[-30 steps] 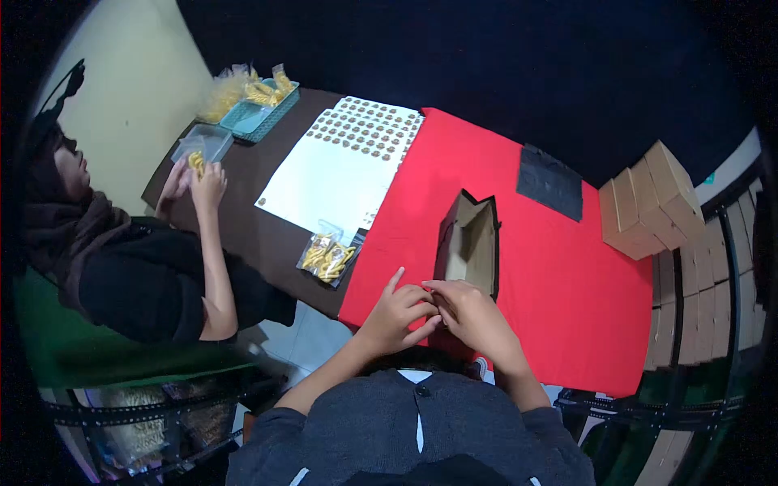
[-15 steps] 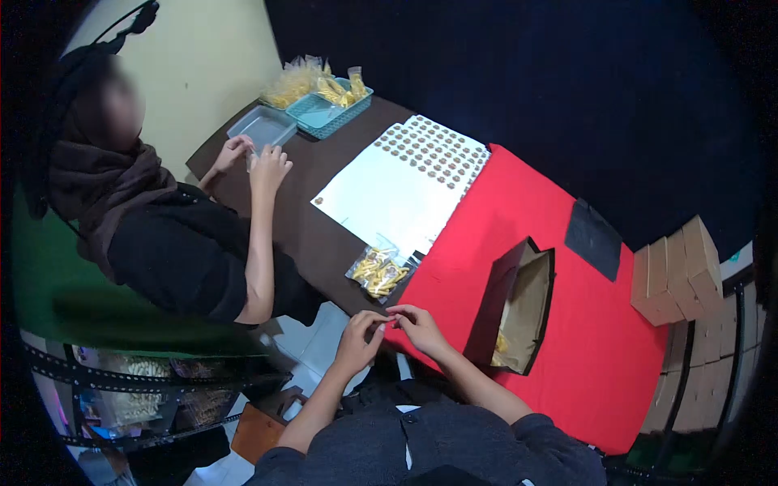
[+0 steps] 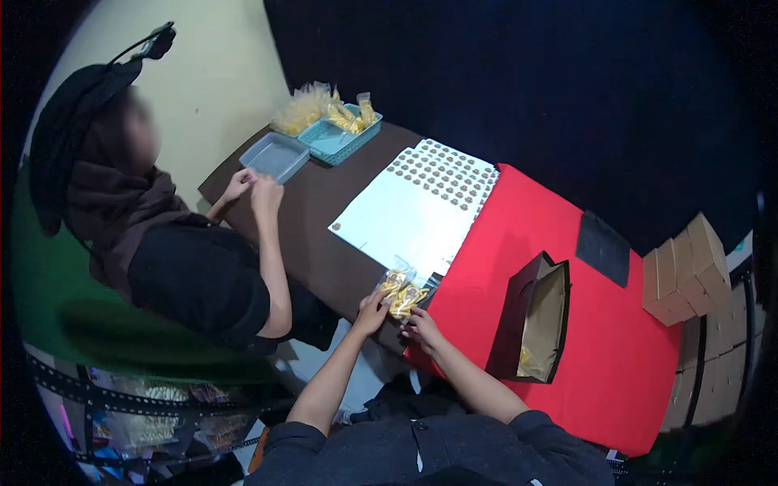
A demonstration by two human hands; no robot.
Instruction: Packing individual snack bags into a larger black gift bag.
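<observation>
Clear plastic bags of yellow stick-shaped snacks (image 3: 399, 293) lie at the near end of the table, overlapping, with small round brown marks on top. My left hand (image 3: 373, 314) is closed on their left edge, its fingertips on the plastic. At the lower right corner, my right hand (image 3: 423, 328) has bent fingers against the bag. Any small thing under these fingertips is too fine to make out. Just beyond lies a white sticker sheet (image 3: 397, 223), with rows of round brown stickers on its far part and a single one at its left corner.
Right of my hands, an open dark paper bag (image 3: 541, 320) stands on red cloth (image 3: 616, 356), yellow contents inside. Farther are a black flat piece (image 3: 604, 249) and cardboard boxes (image 3: 685, 275). At left a co-worker (image 3: 203, 267) works near a clear tray (image 3: 275, 158) and teal basket (image 3: 336, 150).
My hands have moved from a pinch together in front of me forward onto the bagged snacks, and spread apart to either side of them. The co-worker's hands stay close together.
</observation>
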